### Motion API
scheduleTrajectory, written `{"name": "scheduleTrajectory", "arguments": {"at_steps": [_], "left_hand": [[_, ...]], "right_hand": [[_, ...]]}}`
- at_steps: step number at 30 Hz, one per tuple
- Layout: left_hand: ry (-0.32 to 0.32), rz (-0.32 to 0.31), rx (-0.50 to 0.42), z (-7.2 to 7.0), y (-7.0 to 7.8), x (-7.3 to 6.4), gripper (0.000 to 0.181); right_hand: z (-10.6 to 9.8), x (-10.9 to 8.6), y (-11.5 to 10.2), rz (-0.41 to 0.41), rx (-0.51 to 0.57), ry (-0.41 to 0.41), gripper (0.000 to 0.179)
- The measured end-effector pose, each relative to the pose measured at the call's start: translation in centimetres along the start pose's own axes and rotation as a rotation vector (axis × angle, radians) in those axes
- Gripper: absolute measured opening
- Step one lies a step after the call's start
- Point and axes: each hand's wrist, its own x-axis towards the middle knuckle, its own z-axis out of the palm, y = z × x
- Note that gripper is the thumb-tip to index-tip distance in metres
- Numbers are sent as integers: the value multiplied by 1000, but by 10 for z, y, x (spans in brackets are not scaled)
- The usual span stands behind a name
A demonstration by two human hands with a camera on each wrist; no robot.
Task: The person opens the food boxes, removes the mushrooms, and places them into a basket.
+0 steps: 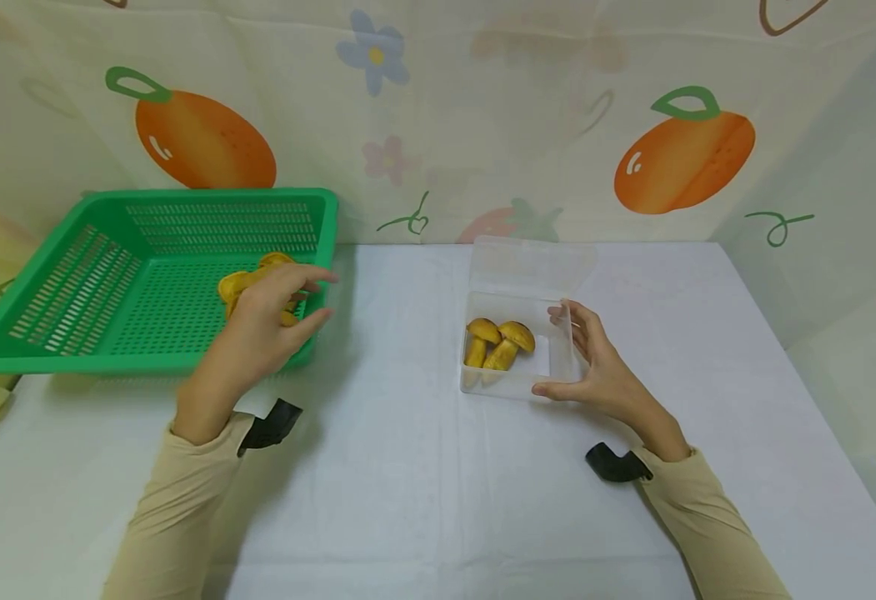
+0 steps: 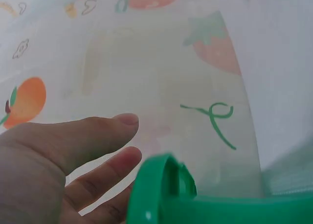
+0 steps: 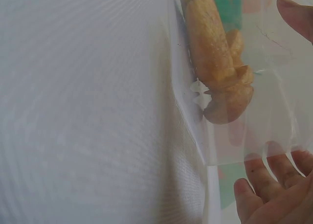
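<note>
My left hand (image 1: 253, 329) is over the right end of a green plastic basket (image 1: 70, 364), thumb and fingers apart and nothing between them. Beneath it, partly hidden, lie several yellow-brown mushrooms (image 1: 233, 287). With its thumb along the front wall and fingers at the far right corner, my right hand (image 1: 606, 375) holds a clear plastic box (image 1: 561, 354) on the table. Two mushrooms (image 1: 508, 348) stand side by side at the left of the box, caps toward the back. In the right wrist view, a mushroom (image 3: 208, 43) shows through the clear wall.
The box's clear lid (image 1: 520, 265) stands raised at its back. A white cloth covers the table (image 1: 400, 467). Behind it hangs a printed curtain (image 1: 438, 108) with fruit and flowers. The basket's rim rises at the left.
</note>
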Motion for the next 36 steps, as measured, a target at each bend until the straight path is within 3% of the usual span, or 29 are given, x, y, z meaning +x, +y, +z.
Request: {"name": "scheduleTrajectory", "arguments": {"at_steps": [9, 23, 36], "left_hand": [[-45, 61, -34, 12, 14, 1, 38], [-207, 96, -52, 48, 44, 11, 33], [-339, 36, -151, 80, 60, 31, 34]], "right_hand": [[1, 0, 0, -18, 10, 0, 115], [0, 0, 2, 3, 8, 1, 115], [1, 1, 3, -10, 36, 0, 113]]}}
